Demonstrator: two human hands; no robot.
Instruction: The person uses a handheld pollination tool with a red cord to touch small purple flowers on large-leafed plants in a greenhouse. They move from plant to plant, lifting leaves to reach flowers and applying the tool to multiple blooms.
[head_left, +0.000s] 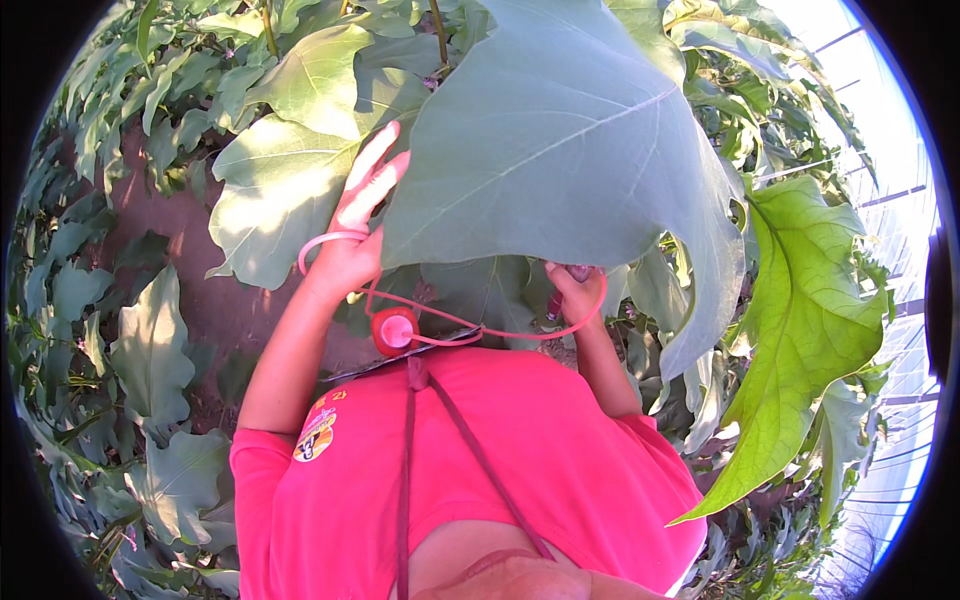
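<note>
My left hand (364, 202) is raised with fingers spread against eggplant leaves, holding nothing I can see. A pink loop (330, 236) rings its wrist. The large eggplant leaf (540, 142) hangs just right of those fingers and reaches over my right hand (577, 292). My right fingers are closed around a small dark red handle-like object (555, 304), partly hidden by the hand. Thin pink tubing (517, 333) passes near both hands. One end enters the pink cap of a red container (392, 331) at my chest.
Dense eggplant plants with small purple flowers surround me. A bright green leaf (802, 322) hangs close on the right. Bare soil (180, 247) shows on the left. Dark neck straps (409, 465) cross my pink shirt (525, 435). A pale greenhouse wall (900, 300) curves along the right.
</note>
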